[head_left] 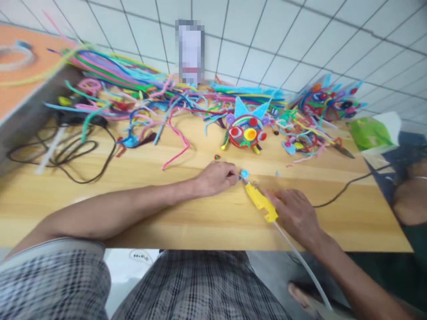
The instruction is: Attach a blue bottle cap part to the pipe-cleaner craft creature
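Note:
My right hand (295,211) is closed around a yellow hot glue gun (260,202), with a white glue stick (302,262) trailing from its back end. The gun's tip points at a small light-blue round piece (244,173) on the table. Just left of that piece, my left hand (218,178) is pinched shut; a tiny dark-blue bit shows by its fingertips, too small to name. Beyond the hands stands a colourful pipe-cleaner mask (247,131) with blue pointed ears, a yellow nose and red-and-white round eyes. A small red-and-green coil (217,157) lies behind my left hand.
Pipe cleaners (126,73) are heaped along the tiled wall. Two more masks (330,100) lean at the back right, near a green packet (370,133). A black cable (83,151) coils at the left. Another person's arm (412,200) is at the right edge.

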The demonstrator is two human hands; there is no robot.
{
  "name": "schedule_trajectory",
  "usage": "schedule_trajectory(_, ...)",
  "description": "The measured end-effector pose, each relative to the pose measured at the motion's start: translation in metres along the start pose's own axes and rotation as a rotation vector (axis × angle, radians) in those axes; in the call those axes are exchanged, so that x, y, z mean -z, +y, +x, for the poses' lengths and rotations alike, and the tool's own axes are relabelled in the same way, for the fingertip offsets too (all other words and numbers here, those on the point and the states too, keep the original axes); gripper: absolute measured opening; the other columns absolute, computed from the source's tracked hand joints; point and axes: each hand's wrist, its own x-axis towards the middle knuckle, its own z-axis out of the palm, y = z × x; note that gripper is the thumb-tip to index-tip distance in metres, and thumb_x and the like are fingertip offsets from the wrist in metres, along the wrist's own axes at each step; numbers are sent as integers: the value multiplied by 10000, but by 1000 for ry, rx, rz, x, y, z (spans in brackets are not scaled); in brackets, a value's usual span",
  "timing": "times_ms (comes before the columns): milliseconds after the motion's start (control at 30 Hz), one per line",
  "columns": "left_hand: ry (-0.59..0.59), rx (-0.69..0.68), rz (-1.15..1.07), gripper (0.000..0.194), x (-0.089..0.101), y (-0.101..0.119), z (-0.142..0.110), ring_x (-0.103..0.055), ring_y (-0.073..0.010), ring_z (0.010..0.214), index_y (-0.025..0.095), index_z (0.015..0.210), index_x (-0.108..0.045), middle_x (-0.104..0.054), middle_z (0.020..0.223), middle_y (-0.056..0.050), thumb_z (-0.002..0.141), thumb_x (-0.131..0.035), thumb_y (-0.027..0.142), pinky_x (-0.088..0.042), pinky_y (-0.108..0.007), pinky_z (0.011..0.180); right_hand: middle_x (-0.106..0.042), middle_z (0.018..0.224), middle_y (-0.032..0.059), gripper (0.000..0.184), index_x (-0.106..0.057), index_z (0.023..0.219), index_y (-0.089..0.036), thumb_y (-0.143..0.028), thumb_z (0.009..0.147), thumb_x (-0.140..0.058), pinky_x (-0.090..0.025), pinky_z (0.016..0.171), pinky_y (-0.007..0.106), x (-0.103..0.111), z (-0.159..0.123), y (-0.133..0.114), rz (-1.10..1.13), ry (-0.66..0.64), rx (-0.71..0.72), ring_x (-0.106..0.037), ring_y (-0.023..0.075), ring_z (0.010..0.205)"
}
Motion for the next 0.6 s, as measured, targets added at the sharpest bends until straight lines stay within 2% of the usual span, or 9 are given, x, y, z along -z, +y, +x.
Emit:
schedule_trajectory(100,76,-27,-89,122,-4,-6,1,-646,-143,734,167,884,-723,-743,832,-9,934,-611,172,-444,-250,669,-729,941,79,468,-585,1453,-253,-206,987,-572,-514,717,384,-1,-15,16,151,119,-133,-671,261,829)
schedule_trajectory(167,115,-38,-118,112,-7,-8,0,-639,-143,732,167,878,-711,-737,829,-12,937,-620,193,-443,-251,665,-756,975,78,404,-652,1380,-329,-311,981,-591,-522,686,404,2,-28,34,232,105,-301,-698,285,818)
schedule_trajectory(233,146,-50,-137,123,-9,-7,0,-626,-142,718,168,853,-696,-727,812,-14,941,-627,218,-440,-254,661,-767,917,81,295,-736,1216,-352,-394,930,-674,-492,621,414,7,-40,59,262,155,-586,-699,301,756)
schedule_trajectory(300,167,-70,-142,126,-10,-7,-2,-615,-140,703,174,834,-686,-715,791,-9,937,-633,224,-434,-256,657,-734,767,83,184,-771,1017,-332,-436,866,-757,-446,570,424,12,-50,86,296,230,-951,-659,296,647)
schedule_trajectory(367,177,-103,-133,115,-10,-7,-4,-602,-138,687,183,832,-682,-698,768,3,929,-632,217,-422,-254,648,-693,673,81,168,-751,796,-302,-466,832,-767,-428,569,425,15,-57,111,365,187,-1212,-621,276,598)
schedule_trajectory(433,180,-154,-124,119,-11,-8,-6,-598,-138,691,186,845,-684,-693,772,2,936,-613,217,-421,-254,655,-724,777,86,204,-749,817,-262,-464,803,-768,-468,650,413,15,-64,132,534,206,-1308,-648,259,698)
schedule_trajectory(467,186,-178,-116,139,-12,-10,-6,-602,-140,705,186,855,-687,-699,791,-5,950,-597,232,-428,-258,670,-723,798,80,254,-741,835,-239,-488,793,-761,-480,669,396,14,-69,140,549,209,-1328,-651,246,722)
schedule_trajectory(600,209,-160,-153,198,-14,-16,-5,-592,-150,701,182,892,-680,-694,808,-16,972,-581,334,-436,-274,666,-676,798,47,375,-693,877,-182,-550,805,-684,-470,694,356,4,-90,163,460,260,-1450,-592,196,724)
